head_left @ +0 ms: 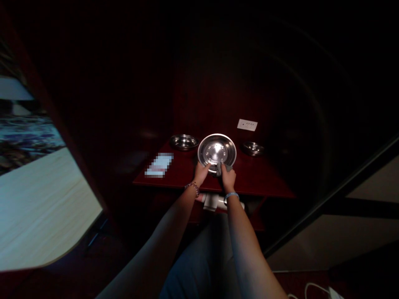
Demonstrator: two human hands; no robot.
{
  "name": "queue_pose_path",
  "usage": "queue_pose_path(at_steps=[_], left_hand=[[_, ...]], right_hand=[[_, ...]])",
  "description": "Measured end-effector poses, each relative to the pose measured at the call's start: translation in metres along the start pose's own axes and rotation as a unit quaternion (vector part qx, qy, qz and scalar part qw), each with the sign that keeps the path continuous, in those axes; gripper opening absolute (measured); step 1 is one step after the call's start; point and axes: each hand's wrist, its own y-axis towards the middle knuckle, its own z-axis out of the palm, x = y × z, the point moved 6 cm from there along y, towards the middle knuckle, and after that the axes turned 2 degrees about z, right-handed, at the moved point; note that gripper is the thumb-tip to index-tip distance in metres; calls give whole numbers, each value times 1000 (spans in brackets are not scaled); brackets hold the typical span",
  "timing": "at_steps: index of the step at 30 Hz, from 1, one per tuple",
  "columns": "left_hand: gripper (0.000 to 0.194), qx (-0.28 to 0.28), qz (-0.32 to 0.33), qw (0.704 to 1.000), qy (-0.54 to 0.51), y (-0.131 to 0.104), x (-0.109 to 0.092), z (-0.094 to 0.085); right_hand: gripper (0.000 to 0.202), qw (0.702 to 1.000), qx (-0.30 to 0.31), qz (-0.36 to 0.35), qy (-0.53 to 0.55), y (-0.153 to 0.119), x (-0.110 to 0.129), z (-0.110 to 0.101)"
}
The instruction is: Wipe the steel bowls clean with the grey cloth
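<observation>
The large steel bowl (pixel 217 150) is in both hands, tilted so that its open side faces the wearer. The left hand (pixel 202 172) is clamped on the rim at the bowl's seven o'clock, thumb on the near edge; from that hand the bowl lies toward one o'clock. The right hand (pixel 229 177) is closed on a grey cloth (pixel 218 169), pinching it against the rim at five o'clock; from there the bowl lies toward eleven. Whether the bowl's underside touches the dark red shelf (pixel 183 170) cannot be told.

Inside the held bowl, the shiny bottom shows bright reflections, with part of the cloth at the near rim. Two more steel bowls stand upright on the shelf, making three in all: the left-side bowl (pixel 184 142), just beyond the held one between nine and ten o'clock, and the smaller right-side bowl (pixel 253 148) at three o'clock, near but apart. Both show glints within; the right one is too dark to read further.

One blurred-out white sheet (pixel 159 165) lies on the shelf toward nine o'clock, below the left-side bowl. One white socket plate (pixel 247 125) is on the back wall at two o'clock. Beneath the shelf, at six o'clock, is a white cylindrical item (pixel 220 202), partly behind the right wrist. A pale wooden tabletop (pixel 46 207) fills the view between eight and nine o'clock.
</observation>
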Motion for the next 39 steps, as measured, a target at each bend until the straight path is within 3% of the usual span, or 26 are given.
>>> queue_pose_path(at_steps=[13,20,25,28,31,39], left_hand=[[43,-8,-10,1000,-22,2,4,1],[67,-44,1,998,-42,-2,-9,-6],[52,-15,-5,999,-50,-4,-12,-1],[43,33,-21,998,-47,-6,-11,6],[44,71,-25,996,-40,-8,-10,11],[46,98,-26,995,-14,-8,-10,15]], right_hand=[[39,999,-31,6,23,5,-7,-2],[41,996,-46,0,75,9,-12,2],[41,992,-62,-11,109,10,-16,0],[41,989,-78,-20,124,10,-17,-2],[41,988,-83,-25,128,11,-17,-2],[41,987,-88,-20,136,12,-16,-5]])
